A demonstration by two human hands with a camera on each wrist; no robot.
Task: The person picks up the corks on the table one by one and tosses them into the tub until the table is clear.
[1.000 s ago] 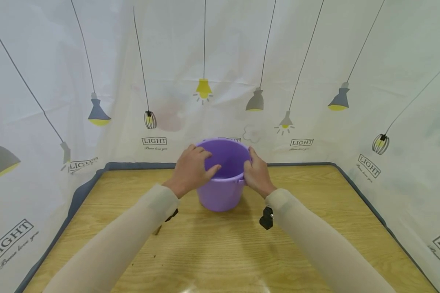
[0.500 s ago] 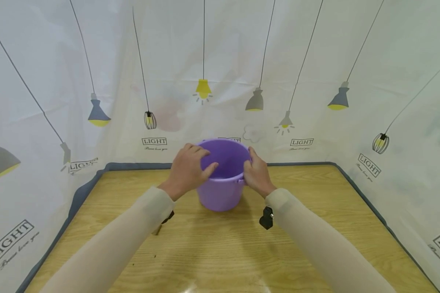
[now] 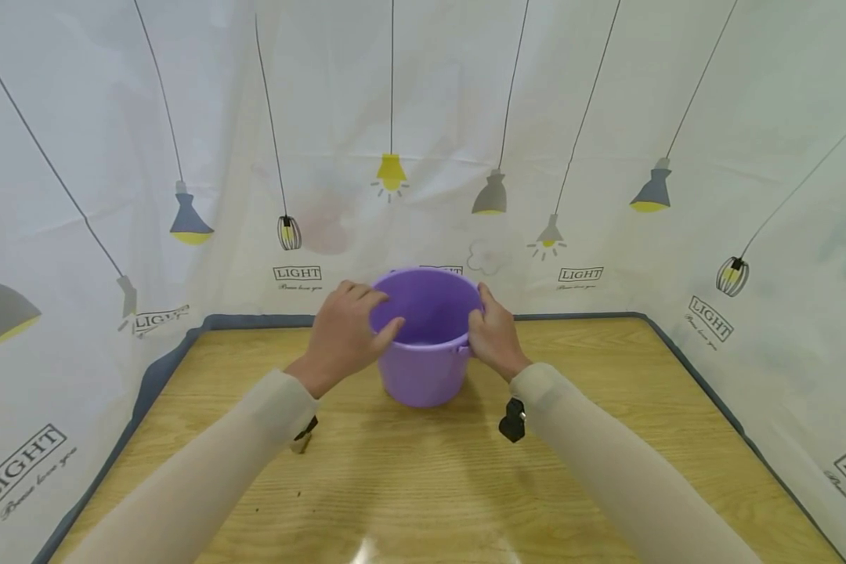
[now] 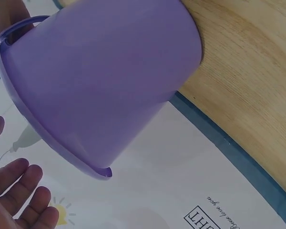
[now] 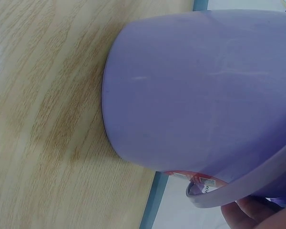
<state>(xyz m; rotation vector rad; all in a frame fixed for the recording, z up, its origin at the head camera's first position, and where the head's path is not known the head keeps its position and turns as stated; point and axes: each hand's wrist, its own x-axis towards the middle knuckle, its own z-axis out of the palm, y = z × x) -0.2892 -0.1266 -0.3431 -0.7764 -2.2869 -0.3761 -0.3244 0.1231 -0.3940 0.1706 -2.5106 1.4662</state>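
Note:
A purple plastic bucket (image 3: 423, 374) stands upright on the wooden table, its open mouth tipped toward the head view. My right hand (image 3: 495, 333) grips its rim on the right side, thumb on the near side. In the right wrist view, fingers (image 5: 252, 212) curl beneath the bucket's handle (image 5: 248, 186) at the rim. Beside the left rim is my left hand (image 3: 341, 337), thumb and fingers spread. The left wrist view shows its fingers (image 4: 26, 191) apart from the rim, holding nothing. A red label (image 5: 195, 176) shows on the bucket's side.
A white sheet (image 3: 423, 110) printed with hanging lamps encloses the table's back and sides. Dark blue edging (image 3: 578, 316) runs along the wooden tabletop (image 3: 423, 486). A small brownish object (image 3: 301, 445) lies below my left wrist.
My left hand has moved left, away from inside the bucket's mouth to its left rim. The right hand and the bucket have stayed in place.

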